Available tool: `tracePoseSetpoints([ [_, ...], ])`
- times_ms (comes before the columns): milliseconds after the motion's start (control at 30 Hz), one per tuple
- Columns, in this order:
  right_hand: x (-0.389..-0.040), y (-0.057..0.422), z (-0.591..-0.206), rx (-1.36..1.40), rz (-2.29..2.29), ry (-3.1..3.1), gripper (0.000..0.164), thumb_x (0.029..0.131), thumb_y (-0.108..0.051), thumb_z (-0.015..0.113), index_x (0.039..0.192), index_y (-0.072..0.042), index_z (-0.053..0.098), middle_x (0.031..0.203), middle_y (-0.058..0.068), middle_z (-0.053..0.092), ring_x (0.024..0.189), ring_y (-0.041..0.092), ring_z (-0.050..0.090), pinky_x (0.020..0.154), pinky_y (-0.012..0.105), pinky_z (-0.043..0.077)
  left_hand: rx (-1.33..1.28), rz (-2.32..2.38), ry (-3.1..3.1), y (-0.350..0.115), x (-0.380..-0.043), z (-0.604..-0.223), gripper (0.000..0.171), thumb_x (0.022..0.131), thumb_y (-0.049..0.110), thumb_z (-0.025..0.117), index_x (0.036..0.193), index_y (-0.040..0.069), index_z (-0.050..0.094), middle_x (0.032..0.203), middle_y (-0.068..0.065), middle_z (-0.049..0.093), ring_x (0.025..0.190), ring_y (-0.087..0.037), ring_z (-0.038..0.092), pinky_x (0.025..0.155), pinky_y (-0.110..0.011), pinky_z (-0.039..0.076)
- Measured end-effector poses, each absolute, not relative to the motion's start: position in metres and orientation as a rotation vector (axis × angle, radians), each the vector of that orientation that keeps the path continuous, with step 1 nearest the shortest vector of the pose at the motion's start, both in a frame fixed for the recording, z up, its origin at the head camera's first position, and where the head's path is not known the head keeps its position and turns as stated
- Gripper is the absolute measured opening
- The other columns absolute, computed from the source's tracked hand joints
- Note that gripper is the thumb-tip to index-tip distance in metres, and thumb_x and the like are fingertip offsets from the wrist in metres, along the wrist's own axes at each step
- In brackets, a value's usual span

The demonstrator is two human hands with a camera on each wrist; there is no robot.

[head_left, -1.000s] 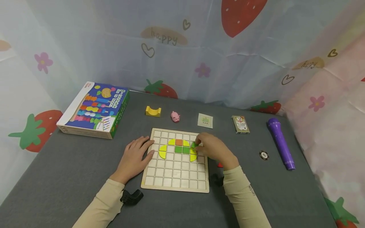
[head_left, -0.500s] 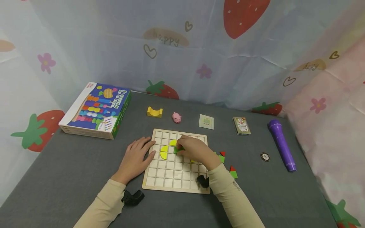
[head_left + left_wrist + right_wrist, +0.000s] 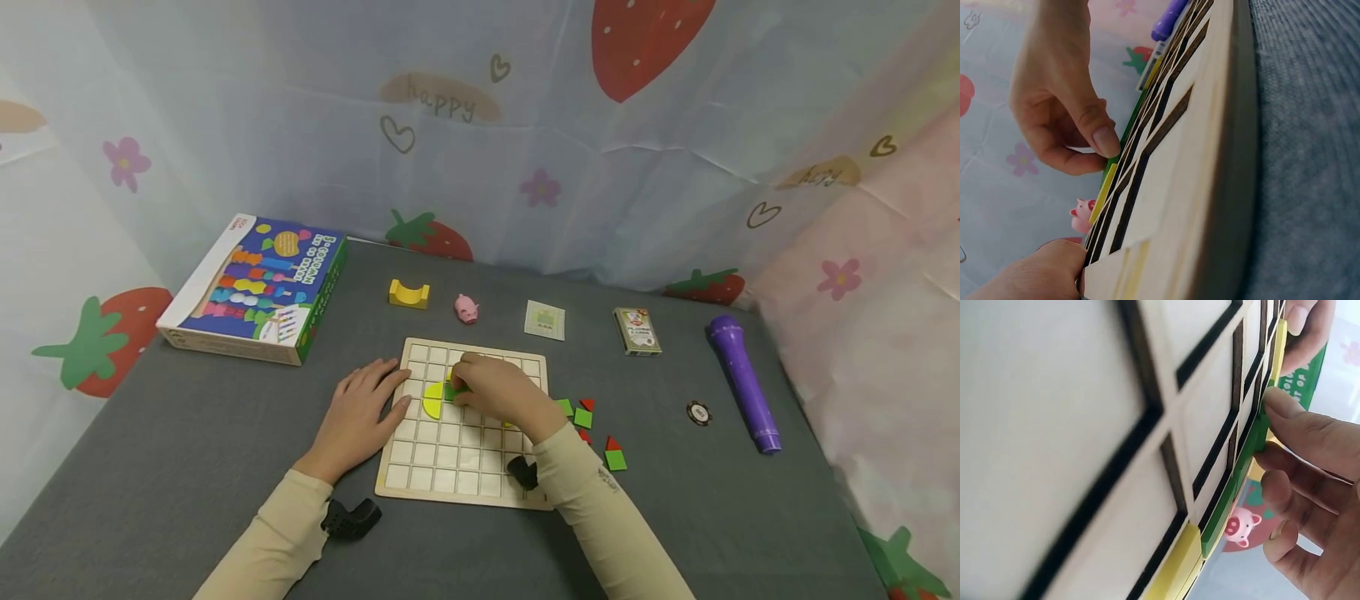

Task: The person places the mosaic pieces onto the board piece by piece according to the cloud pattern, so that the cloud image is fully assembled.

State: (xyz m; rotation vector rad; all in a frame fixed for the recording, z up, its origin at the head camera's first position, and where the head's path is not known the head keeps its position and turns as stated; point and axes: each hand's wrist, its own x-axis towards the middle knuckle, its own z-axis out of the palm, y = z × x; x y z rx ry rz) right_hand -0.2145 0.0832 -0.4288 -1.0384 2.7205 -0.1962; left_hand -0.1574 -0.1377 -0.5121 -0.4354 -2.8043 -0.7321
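Half hiding curved yellow tiles (image 3: 432, 408) in a pale wooden gridded board (image 3: 448, 457) — pinching a flat green square (image 3: 449, 392) there with the right hand (image 3: 501, 390), resting the relaxed left hand (image 3: 358, 418) on its edge — with red triangular tiles (image 3: 588, 405) nearby.

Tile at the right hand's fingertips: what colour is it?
The tile at the right hand is green, showing best in the right wrist view.

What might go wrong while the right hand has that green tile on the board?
The right hand might nudge the yellow tile close beside the green tile it pinches. The right sleeve could brush the loose green square near it. The left hand, at the edge of the board, might shift it.
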Motion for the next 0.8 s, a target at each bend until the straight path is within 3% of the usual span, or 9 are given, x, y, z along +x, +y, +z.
tracePoseSetpoints([
  [467,-0.217,0.08,-0.432,-1.102,-0.159,2.735,0.013,0.09,-0.024,0.068,0.098,-0.014,0.067,0.094,-0.003,0.059,0.079,0.01,0.055,0.076,0.026,0.051,-0.422,-0.743,-2.816,-0.138,-0.158,-0.511,0.046,0.098,0.04,0.051,0.138,0.017,0.052,0.145,-0.01,0.045,0.136,-0.031,0.037,0.112,-0.056,0.024],
  [800,-0.221,0.1,-0.43,-1.024,-0.377,2.739,0.018,0.091,-0.021,0.067,0.106,-0.012,0.066,0.103,-0.001,0.06,0.09,0.012,0.059,0.082,0.029,0.052,-0.423,-0.737,-2.812,-0.137,-0.157,-0.512,0.046,0.097,0.038,0.054,0.137,0.016,0.053,0.146,-0.01,0.045,0.137,-0.031,0.036,0.112,-0.056,0.024],
])
